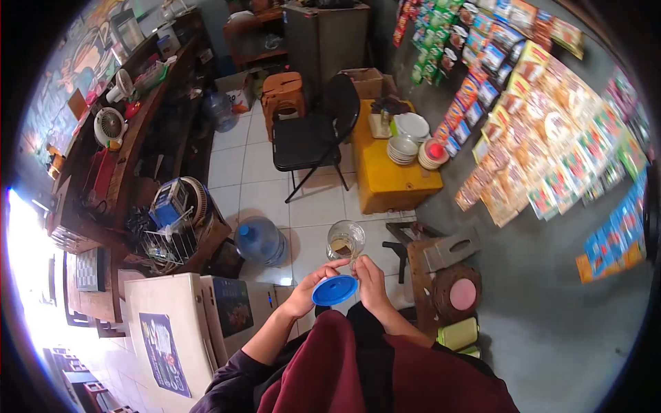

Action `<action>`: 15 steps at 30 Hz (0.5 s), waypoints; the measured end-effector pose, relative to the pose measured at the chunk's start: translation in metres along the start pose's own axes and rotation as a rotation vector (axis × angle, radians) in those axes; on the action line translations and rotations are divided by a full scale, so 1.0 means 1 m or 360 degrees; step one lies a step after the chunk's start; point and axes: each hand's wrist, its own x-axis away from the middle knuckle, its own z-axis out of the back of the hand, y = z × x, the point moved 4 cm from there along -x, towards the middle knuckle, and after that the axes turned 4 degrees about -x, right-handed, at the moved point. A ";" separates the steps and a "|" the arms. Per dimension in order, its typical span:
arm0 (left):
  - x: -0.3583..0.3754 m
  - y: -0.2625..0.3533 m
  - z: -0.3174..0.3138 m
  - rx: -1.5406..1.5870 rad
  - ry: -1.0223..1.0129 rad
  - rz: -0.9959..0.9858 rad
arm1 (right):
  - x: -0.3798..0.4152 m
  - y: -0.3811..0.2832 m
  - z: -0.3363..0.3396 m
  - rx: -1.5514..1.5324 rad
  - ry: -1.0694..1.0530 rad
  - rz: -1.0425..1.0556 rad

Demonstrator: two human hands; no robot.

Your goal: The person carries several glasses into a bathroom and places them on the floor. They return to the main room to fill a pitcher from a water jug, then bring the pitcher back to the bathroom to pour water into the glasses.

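Note:
A round blue lid (335,291) is in my left hand (306,292), its fingers closed around the lid's left side and one finger reaching over its far edge. My right hand (372,283) is beside the lid, with thumb and fingers pinched together near its right edge; what they hold, if anything, is too small to make out. Just beyond my fingertips is a clear jar (349,230) with something brownish inside. Whether my fingers touch the jar cannot be told.
A large blue water bottle (261,241) stands on the tiled floor to the left. Ahead are a black folding chair (313,141) and a yellow box (399,186) bearing stacked bowls. A white fridge (169,323) is at left. Packets (530,131) hang on the right wall.

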 end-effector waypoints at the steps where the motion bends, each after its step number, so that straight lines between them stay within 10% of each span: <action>1: -0.006 0.004 0.011 0.0002 0.0022 0.0010 | -0.016 0.003 -0.006 0.0074 -0.0039 0.0003; 15: -0.150 0.066 0.149 0.0008 0.0843 -0.0094 | -0.272 0.002 -0.070 0.0334 -0.0589 0.0192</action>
